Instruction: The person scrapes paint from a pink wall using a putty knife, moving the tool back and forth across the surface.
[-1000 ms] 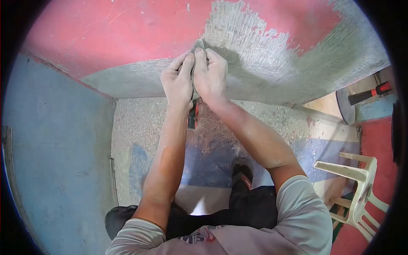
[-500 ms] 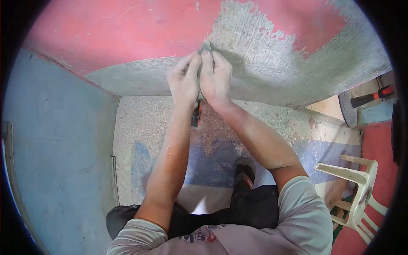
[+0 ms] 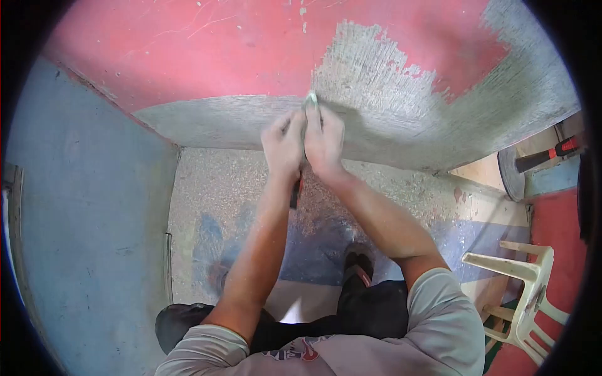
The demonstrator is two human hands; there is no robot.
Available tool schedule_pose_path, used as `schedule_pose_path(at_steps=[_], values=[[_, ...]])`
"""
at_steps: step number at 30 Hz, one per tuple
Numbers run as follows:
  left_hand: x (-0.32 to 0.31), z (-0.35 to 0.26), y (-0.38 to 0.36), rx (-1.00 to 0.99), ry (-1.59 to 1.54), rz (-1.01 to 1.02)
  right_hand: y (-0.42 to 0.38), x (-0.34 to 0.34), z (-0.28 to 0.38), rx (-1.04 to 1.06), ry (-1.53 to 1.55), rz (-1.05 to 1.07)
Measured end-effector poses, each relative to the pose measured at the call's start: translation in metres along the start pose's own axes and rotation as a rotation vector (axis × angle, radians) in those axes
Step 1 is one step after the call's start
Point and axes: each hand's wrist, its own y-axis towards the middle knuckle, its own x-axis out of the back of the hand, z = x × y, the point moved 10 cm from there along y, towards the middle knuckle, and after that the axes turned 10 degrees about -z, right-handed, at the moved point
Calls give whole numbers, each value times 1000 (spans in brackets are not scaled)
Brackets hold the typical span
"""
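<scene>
Both of my hands are closed side by side around one scraper (image 3: 312, 98), whose pale blade tip touches the wall above my fingertips. My left hand (image 3: 283, 144) wraps its left side and my right hand (image 3: 324, 139) its right side, both dusty. Between my wrists the black and red lower end of the tool shows. The blade meets the wall near the edge between pink paint (image 3: 251, 56) and bare grey surface (image 3: 382, 81). Most of the tool's middle is hidden by my hands.
A blue wall (image 3: 94, 182) stands at the left. Speckled floor (image 3: 213, 182) with flakes and blue patches lies below. At the right are a white plastic chair (image 3: 533, 282), on its side, and a round grey disc (image 3: 512, 174) beside a black and red handle (image 3: 539, 160).
Both hands and the scraper sit lower in the view, and the wall too has shifted down. The blade is still against the wall. My grip looks the same.
</scene>
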Motion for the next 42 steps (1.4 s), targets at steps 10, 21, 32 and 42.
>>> schedule_pose_path(at_steps=[10,21,32,42], values=[[-20,-64,6,-98,-41,46,32,2,54,34,114,-16],[-23,-79,16,-134,-143,45,41,-2,86,-20,185,51],[-3,-27,4,-219,98,36,11,-4,12,13,-1,13],[11,40,0,18,7,17,-16,-9,-28,-46,48,30]])
